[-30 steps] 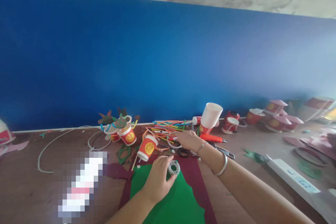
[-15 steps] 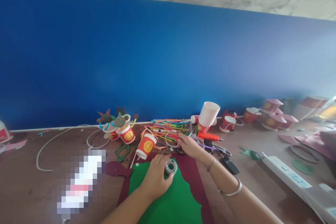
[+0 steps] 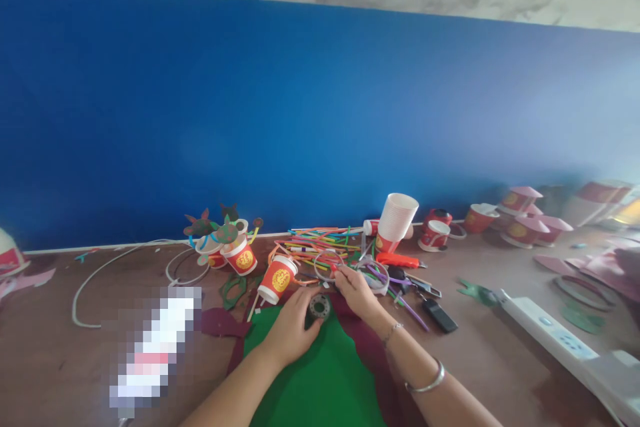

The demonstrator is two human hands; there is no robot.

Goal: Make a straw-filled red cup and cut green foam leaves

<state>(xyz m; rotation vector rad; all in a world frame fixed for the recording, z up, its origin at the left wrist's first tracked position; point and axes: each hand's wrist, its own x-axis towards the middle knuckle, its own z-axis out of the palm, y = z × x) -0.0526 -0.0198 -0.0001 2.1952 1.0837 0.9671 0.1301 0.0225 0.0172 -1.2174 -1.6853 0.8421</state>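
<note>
My left hand point(image 3: 290, 325) curls around a roll of tape point(image 3: 320, 307), whose grey hub has small holes around its centre. It rests over a green sheet point(image 3: 310, 380) that lies on a dark red sheet point(image 3: 345, 313). My right hand point(image 3: 357, 290) is just right of the roll, its fingers closed and pointing down near the sheets' far edge. Whatever those fingers hold is hidden. Behind its fingertips is a pale ring point(image 3: 329, 265). A red paper cup point(image 3: 278, 278) with a yellow emblem leans beyond my left hand.
Colourful sticks point(image 3: 320, 240) are piled along the blue partition point(image 3: 300, 113). A stack of paper cups point(image 3: 399, 217), an orange cutter point(image 3: 397, 259) and a black key fob point(image 3: 440, 315) stand or lie right of them. A white power strip point(image 3: 545, 327) is at right, decorated cups point(image 3: 239, 255) at left.
My right hand has drawn back slightly toward me. My left hand and the tape roll have shifted a little left, and the roll's face has tilted and looks darker.
</note>
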